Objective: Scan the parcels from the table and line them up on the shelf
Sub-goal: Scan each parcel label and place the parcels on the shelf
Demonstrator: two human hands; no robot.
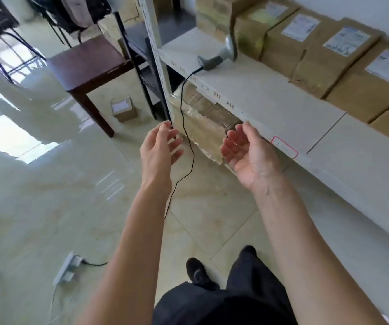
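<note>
A white metal shelf [271, 99] runs along the right side, its front edge marked with small numbers such as 217 and 216 and a red-outlined label. On its top board a row of brown cardboard parcels [334, 59] stands lined up against the wall, side by side and touching, each with a white printed label on its upper face. More brown packages wrapped in clear plastic [203, 123] sit on the level below, partly hidden by the board.

A dark wooden table [88, 64] stands to the left on the glossy tiled floor [48, 184], and beside its leg one small cardboard box [124, 109] with a white label lies on the floor, well apart from the shelf.

The left hand [158, 148] and right hand [245, 153] are raised in front of the shelf edge, palms turned toward each other, fingers spread and relaxed, holding nothing.

A grey scanner [221, 55] rests on the top board just in front of the parcels, its head up against one of them. Its thin black cable [190, 146] hangs over the shelf edge and down between the two hands. A white power strip [68, 268] lies on the floor at lower left.
</note>
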